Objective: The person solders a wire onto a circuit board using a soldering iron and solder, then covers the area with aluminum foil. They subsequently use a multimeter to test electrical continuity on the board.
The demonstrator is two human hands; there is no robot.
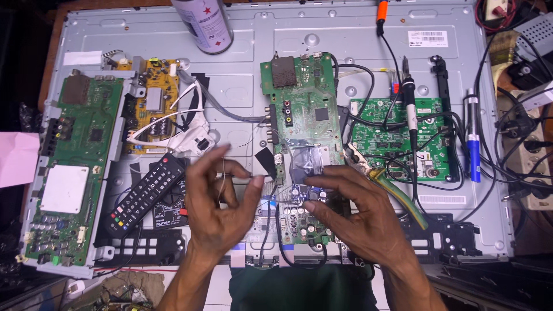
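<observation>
I see the grey metal back panel point(242, 86) of a flat screen filling the counter, and on it the green main board point(299, 92) running down the middle, with the black remote point(147, 193) lying to its left. My right hand point(360, 216) lies half open, fingertips resting on the board's lower part. My left hand point(216, 204) is pinched narrow on a thin wire point(223, 167) just left of the board.

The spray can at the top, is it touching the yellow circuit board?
Apart. The head view shows the spray can lying at the top edge, with a strip of bare metal panel between it and the yellow circuit board.
</observation>
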